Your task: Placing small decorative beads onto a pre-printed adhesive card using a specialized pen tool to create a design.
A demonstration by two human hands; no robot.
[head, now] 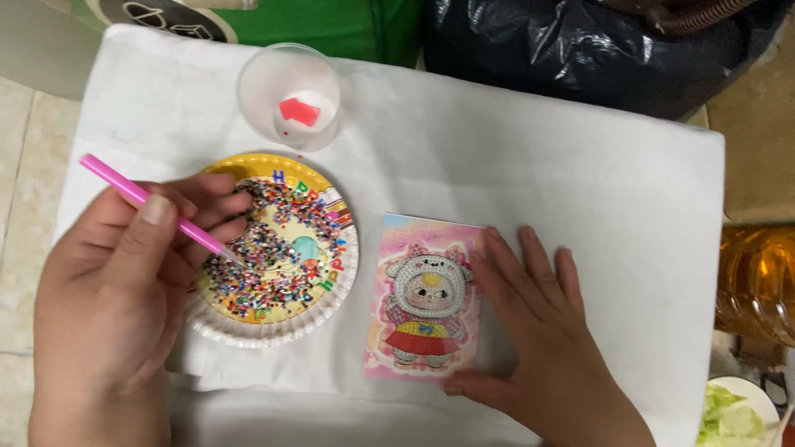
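Note:
My left hand (116, 290) grips a pink pen-like stick (153, 207), its tip down among many tiny coloured beads on a yellow paper plate (335, 273) with a white fluted rim. My right hand (538, 331) lies flat with spread fingers on the right edge of a small picture card (424, 298). The card shows a cartoon figure in a bear hood and red skirt, partly covered with shiny beads. Both plate and card rest on a white cloth.
A clear plastic cup (290, 95) with a small pink square inside stands behind the plate. A black plastic bag (596, 41) and a green bag (331, 25) lie beyond the cloth. An amber bottle (758, 281) and a plate of greens (737, 414) are at the right.

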